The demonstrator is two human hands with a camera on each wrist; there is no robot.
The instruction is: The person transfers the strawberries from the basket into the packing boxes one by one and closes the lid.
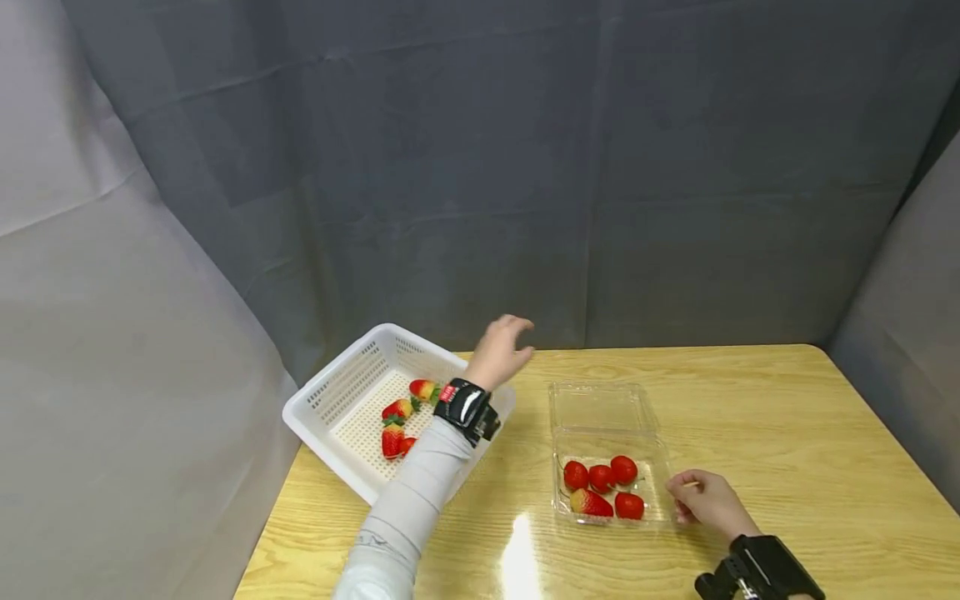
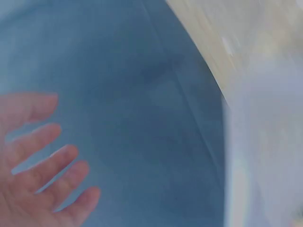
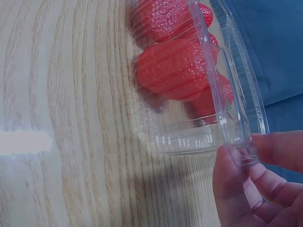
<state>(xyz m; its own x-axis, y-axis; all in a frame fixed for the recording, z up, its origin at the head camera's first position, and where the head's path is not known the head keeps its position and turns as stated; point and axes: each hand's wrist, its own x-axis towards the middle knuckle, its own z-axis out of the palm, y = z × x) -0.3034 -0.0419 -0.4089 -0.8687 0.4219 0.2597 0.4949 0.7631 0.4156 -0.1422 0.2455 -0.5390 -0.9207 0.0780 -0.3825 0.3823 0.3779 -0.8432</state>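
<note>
My left hand (image 1: pixel 501 353) is raised over the right rim of the white basket (image 1: pixel 330 446), its fingers spread and nothing in them, as the left wrist view also shows. Inside the basket lie several strawberries (image 1: pixel 392 440), partly covered by my forearm. With thumb and fingers my right hand (image 1: pixel 708 502) pinches the right edge of a clear plastic clamshell box (image 3: pixel 232 113), whose lid (image 1: pixel 602 408) is folded back. Several red strawberries (image 1: pixel 628 506) sit in the box's base, one of them yellowish at one end.
The wooden table (image 1: pixel 787 433) carries the basket at the left and the box at centre right. A dark grey cloth (image 1: pixel 465 167) hangs behind the table's back edge. Light cloths flank both sides, the left one (image 1: pixel 150 375) close to the basket.
</note>
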